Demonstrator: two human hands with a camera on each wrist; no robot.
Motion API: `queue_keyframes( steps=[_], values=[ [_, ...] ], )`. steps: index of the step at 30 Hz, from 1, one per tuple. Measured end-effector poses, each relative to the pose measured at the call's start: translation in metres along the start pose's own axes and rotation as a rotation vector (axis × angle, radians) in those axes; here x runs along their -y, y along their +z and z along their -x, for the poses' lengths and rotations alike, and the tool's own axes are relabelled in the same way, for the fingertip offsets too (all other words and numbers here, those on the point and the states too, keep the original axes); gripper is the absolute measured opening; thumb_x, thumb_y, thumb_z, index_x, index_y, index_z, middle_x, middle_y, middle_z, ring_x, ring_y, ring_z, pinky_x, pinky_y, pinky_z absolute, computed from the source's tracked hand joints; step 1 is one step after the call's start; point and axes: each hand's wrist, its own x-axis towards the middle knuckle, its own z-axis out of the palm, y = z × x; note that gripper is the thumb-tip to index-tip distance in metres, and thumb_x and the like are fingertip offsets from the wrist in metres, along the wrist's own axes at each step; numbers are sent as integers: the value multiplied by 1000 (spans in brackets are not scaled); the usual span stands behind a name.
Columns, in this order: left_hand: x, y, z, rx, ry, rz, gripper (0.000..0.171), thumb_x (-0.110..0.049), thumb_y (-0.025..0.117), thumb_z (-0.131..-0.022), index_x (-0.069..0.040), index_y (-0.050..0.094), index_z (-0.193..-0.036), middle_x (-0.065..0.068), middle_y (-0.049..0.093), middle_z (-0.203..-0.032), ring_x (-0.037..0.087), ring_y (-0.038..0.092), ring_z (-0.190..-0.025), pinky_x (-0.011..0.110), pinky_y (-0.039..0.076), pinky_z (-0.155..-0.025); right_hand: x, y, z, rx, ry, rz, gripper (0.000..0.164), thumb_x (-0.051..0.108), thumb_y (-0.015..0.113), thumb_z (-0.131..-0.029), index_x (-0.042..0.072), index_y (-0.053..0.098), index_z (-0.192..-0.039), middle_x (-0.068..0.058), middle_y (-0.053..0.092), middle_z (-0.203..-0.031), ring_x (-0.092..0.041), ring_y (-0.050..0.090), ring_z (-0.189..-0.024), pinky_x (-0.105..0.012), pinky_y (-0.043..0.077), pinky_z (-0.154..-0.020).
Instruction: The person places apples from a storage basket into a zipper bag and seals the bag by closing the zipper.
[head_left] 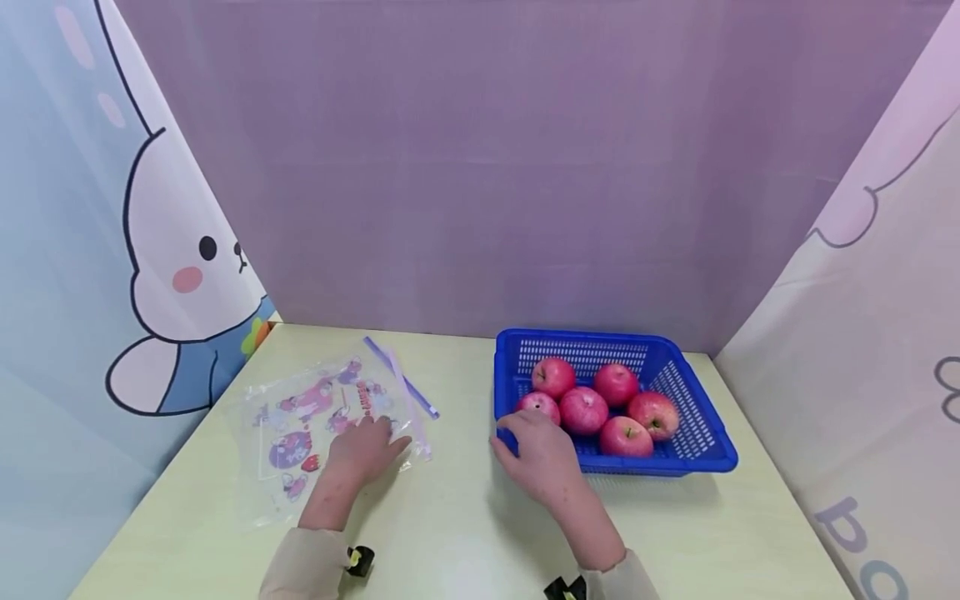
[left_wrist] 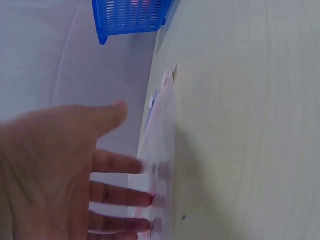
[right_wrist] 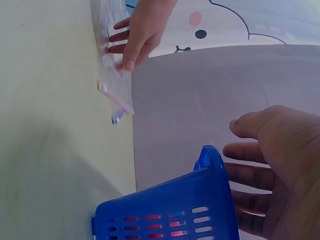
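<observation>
A clear plastic bag [head_left: 311, 404] printed with pink and purple cartoon figures lies flat on the left of the table. My left hand [head_left: 363, 454] is over its lower right part, fingers extended; in the left wrist view its fingertips [left_wrist: 145, 200] reach right to the film. Red apples [head_left: 585, 410], several of them, sit in a blue slotted basket [head_left: 637, 467] on the right. Over the basket's near left corner is my right hand [head_left: 543, 462], fingers loosely bent and reaching inside the rim towards the nearest apple. Nothing shows between its thumb and fingers [right_wrist: 250, 175].
A thin violet-blue strip [head_left: 420, 398] lies by the bag's pinkish top edge. A purple cloth [head_left: 480, 183] hangs behind the pale table [head_left: 450, 517]. Printed cloths, one with a white rabbit [head_left: 187, 308], close off both sides.
</observation>
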Motion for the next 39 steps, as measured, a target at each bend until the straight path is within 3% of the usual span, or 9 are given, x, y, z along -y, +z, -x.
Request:
queue_keyframes(
  steps=[2,4,9,15,22,30,34,39],
  values=[
    [-3,1,-4,-20,-22,-26,58,-49,54,-96,-2,56,-130,27,60,-116,51,57,-99,59,50,-72,1,-1,0,2,4,-4,23,33,69,-89,15,73,-101,0,70,-101,-18,64,-98,-35,55,-80],
    [-7,3,-8,-20,-45,-66,60,-51,52,-96,-3,56,-131,29,59,-117,53,57,-99,60,49,-73,2,-2,1,-6,3,-5,22,33,69,-89,15,73,-101,0,70,-101,-18,64,-97,-35,55,-80],
    [-21,12,-12,-14,-117,-151,64,-58,52,-92,3,65,-110,34,54,-119,48,59,-88,54,50,-65,7,-2,5,-11,-10,-8,21,32,70,-88,15,73,-99,0,70,-98,-17,65,-94,-35,55,-78],
    [-34,28,-12,-65,-229,-123,73,-63,53,-89,9,63,-86,29,57,-88,36,56,-68,44,47,-52,15,5,16,-18,-34,-25,18,33,68,-89,17,73,-96,3,69,-94,-16,64,-89,-33,55,-73],
    [-43,26,-24,-148,-278,-83,66,-54,57,-90,12,60,-95,31,57,-92,41,57,-73,49,49,-57,17,4,10,-93,-60,-20,13,29,70,-88,17,73,-92,3,70,-90,-14,62,-83,-31,54,-66],
    [-47,21,-27,-124,-297,-59,66,-56,58,-88,10,60,-89,27,54,-82,36,55,-66,45,47,-52,19,6,7,-61,-63,-29,13,30,69,-88,18,73,-92,5,70,-90,-14,61,-83,-29,53,-67],
    [-46,18,-31,-104,-298,-48,64,-60,57,-88,2,57,-72,17,53,-70,27,52,-58,38,43,-45,20,8,6,-75,-65,-22,13,30,69,-89,18,73,-92,5,70,-90,-14,61,-83,-29,53,-68],
    [-48,15,-39,-43,-314,-37,51,-48,58,-89,-4,55,-63,13,55,-67,24,53,-59,36,43,-46,20,12,5,-105,-96,-14,11,28,70,-87,19,74,-89,5,70,-87,-14,60,-80,-28,52,-65]
  ],
)
